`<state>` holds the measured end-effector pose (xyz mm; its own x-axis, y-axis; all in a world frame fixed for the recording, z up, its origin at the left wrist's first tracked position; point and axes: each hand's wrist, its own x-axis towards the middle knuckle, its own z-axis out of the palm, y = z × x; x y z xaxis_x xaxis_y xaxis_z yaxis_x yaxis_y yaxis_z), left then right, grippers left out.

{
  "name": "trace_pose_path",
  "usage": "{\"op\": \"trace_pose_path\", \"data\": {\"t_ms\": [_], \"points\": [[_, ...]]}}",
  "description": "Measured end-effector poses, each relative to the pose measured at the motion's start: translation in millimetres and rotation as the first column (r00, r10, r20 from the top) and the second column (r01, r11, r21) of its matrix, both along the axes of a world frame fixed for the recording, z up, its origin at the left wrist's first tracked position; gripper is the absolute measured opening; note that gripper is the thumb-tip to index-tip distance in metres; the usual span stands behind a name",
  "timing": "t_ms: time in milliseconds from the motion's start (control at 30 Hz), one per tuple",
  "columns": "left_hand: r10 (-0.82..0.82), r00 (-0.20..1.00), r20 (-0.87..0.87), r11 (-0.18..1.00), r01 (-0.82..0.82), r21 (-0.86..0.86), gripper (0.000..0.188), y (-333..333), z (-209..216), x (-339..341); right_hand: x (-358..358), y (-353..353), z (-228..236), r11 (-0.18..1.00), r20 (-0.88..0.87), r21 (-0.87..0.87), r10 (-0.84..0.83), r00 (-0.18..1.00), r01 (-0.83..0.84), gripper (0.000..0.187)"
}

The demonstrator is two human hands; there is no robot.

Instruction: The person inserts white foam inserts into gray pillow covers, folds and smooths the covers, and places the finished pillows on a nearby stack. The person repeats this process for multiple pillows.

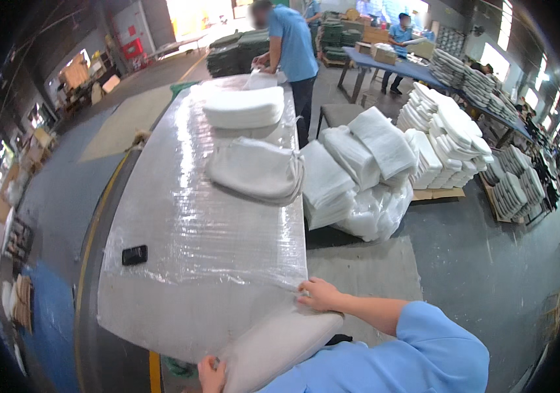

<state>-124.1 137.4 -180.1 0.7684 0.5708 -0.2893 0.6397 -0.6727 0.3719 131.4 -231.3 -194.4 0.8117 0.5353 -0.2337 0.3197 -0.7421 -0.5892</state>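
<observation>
A white padded piece [283,347], soft and smooth, lies across the near edge of the table, close against my body. My left hand [212,376] is closed at its left edge, partly cut off by the picture's lower rim. At the far right corner of the padded piece, beside the table's right edge, my right hand [320,295] has its fingers curled in a pinch. Farther up the table [162,308] lies a stack of off-white fabric covers [257,169]. Behind it sits a stack of white pads [244,108].
Clear plastic film [227,255] spreads over the table; a black phone [134,255] lies at its left. Bundles of white pads [332,177] crowd the right side, with taller stacks [447,131] beyond. A co-worker in blue [291,49] stands at the far end.
</observation>
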Motion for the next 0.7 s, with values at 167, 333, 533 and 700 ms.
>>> {"op": "trace_pose_path", "data": {"t_ms": [167, 333, 533, 700], "points": [[-0.109, 0.994, 0.005, 0.912, 0.102, -0.398, 0.058, 29, 11, -44, -37, -53, 60, 0.910, -0.708, -0.172, -0.380, 0.596, 0.376, 0.066], [-0.006, 0.994, 0.106, 0.933, 0.044, -0.357, 0.054, 22, 14, -10, -39, -57, 64, 0.841, -0.918, 0.062, -0.163, 0.361, 0.537, 0.065], [0.059, 0.856, 0.514, 0.939, 0.128, -0.321, 0.049, -24, 20, 29, 49, -21, 190, 0.248, -0.721, 0.655, -0.078, 0.689, 0.714, 0.079], [0.004, 0.812, 0.584, 0.802, 0.346, -0.486, 0.046, -100, -4, 34, -2, 27, 212, 0.218, -0.573, 0.817, 0.191, 0.797, 0.534, 0.104]]}}
